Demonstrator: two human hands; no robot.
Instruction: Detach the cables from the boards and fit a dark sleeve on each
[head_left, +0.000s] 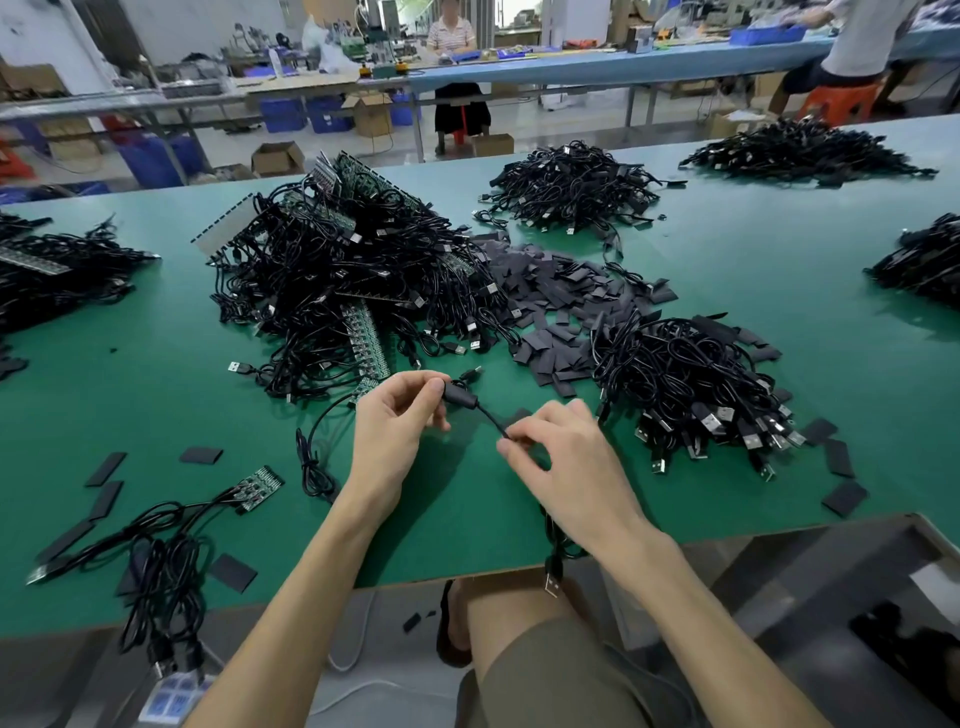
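My left hand (397, 423) pinches a dark sleeve (460, 397) that sits around a black cable (491, 417). My right hand (563, 457) pinches the same cable just below the sleeve, and the rest of it runs under that hand and hangs over the table's front edge with its USB plug (552, 584). A big heap of cables still joined to green boards (343, 280) lies beyond my hands. Loose dark sleeves (550, 301) are piled to its right. A small green board with several cables (257, 483) lies at the near left.
A pile of black cables with USB plugs (691, 384) lies right of my hands. More cable piles (571, 187) sit farther back and at both sides. Single sleeves (844, 496) are scattered on the green table (156, 364). People sit at benches behind.
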